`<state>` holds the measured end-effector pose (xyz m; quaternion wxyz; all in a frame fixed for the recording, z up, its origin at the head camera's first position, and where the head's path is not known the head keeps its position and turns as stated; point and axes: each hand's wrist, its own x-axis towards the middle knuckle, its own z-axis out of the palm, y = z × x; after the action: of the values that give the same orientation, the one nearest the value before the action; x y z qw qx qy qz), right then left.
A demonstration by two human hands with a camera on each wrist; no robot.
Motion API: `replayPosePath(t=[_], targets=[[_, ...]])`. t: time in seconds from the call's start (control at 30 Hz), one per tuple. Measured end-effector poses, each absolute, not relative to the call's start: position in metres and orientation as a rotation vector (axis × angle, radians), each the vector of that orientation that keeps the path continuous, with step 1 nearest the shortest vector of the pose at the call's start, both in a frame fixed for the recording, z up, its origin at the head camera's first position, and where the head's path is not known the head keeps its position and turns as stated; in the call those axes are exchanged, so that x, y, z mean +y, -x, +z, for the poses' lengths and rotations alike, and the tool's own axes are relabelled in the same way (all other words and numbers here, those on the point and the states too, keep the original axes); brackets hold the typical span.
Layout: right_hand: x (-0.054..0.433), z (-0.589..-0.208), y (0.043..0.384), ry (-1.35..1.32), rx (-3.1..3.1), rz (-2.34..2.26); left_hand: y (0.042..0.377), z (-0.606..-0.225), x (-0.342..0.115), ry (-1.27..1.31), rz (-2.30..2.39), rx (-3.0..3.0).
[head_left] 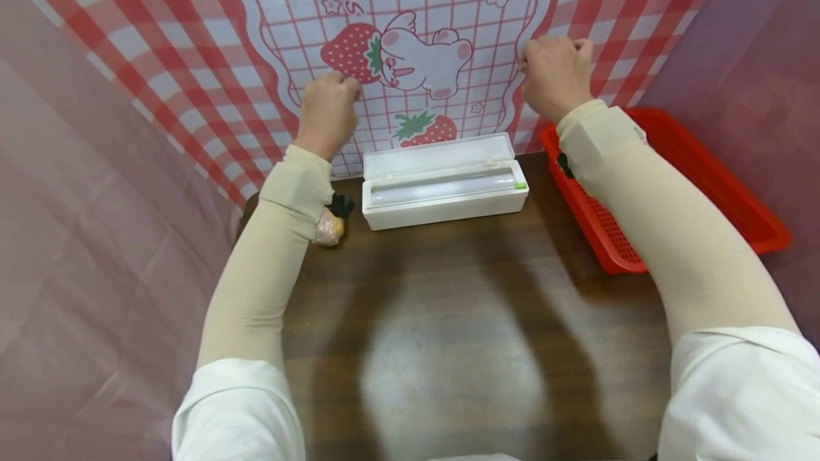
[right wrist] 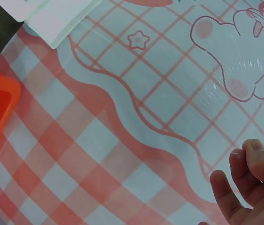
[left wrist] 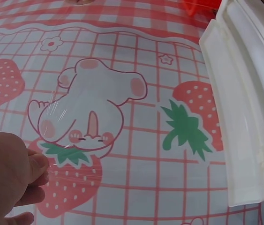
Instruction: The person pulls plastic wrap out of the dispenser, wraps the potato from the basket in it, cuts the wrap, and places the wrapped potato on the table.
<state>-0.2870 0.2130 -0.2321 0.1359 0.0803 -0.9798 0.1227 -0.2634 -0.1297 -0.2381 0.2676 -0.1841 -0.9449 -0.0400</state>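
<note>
My left hand (head_left: 328,109) is raised over the far side of the table, thumb and fingertips pinching the edge of a sheet of clear cling film (left wrist: 56,105). Level with it on the right, my right hand (head_left: 556,73) pinches the film between thumb and forefinger, its other fingers loosely bent. Only faint glints and creases show the film (right wrist: 211,91) against the printed cloth. Below and between the hands stands a long white cling film box (head_left: 445,214), its lid (head_left: 442,155) tipped back. A film roll (head_left: 442,189) lies inside, with a green tab (head_left: 520,186) at the right end.
A red plastic basket (head_left: 621,262) stands at the right, partly behind my right forearm. By my left wrist lies a small film-wrapped item (head_left: 329,228), pinkish and yellow. A red-checked strawberry cloth (head_left: 192,41) hangs behind the brown table (head_left: 442,290); pink curtains (head_left: 83,269) flank it.
</note>
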Motion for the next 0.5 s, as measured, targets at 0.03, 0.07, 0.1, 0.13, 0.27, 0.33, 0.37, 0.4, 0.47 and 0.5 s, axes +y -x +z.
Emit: replayPosePath(t=[0.03, 0.07, 0.1, 0.13, 0.27, 0.33, 0.37, 0.4, 0.47, 0.5], targets=[[0.213, -0.230, 0.287, -0.233, -2.833, 0.351, 0.263, -0.237, -0.129, 0.493, -0.106, -2.555], [0.214, -0.229, 0.286, -0.234, -2.834, 0.349, 0.263, -0.235, -0.129, 0.488, -0.106, -2.562], [0.214, -0.227, 0.286, -0.233, -2.836, 0.347, 0.263, -0.234, -0.129, 0.481, -0.104, -2.573], [0.214, -0.225, 0.285, -0.234, -2.835, 0.346, 0.263, -0.232, -0.128, 0.477, -0.104, -2.577], [0.215, -0.219, 0.283, -0.228, -2.829, 0.343, 0.261, -0.225, -0.127, 0.464, -0.108, -2.595], [0.214, -0.216, 0.282, -0.228, -2.816, 0.346, 0.260, -0.222, -0.127, 0.455, -0.112, -2.604], [0.214, -0.215, 0.282, -0.228, -2.812, 0.345, 0.259, -0.220, -0.127, 0.453, -0.109, -2.606], [0.214, -0.214, 0.281, -0.229, -2.806, 0.346, 0.258, -0.218, -0.127, 0.454, -0.107, -2.605], [0.213, -0.211, 0.280, -0.236, -2.792, 0.347, 0.258, -0.214, -0.126, 0.453, -0.114, -2.606], [0.213, -0.210, 0.280, -0.240, -2.789, 0.349, 0.257, -0.212, -0.126, 0.455, -0.119, -2.605]])
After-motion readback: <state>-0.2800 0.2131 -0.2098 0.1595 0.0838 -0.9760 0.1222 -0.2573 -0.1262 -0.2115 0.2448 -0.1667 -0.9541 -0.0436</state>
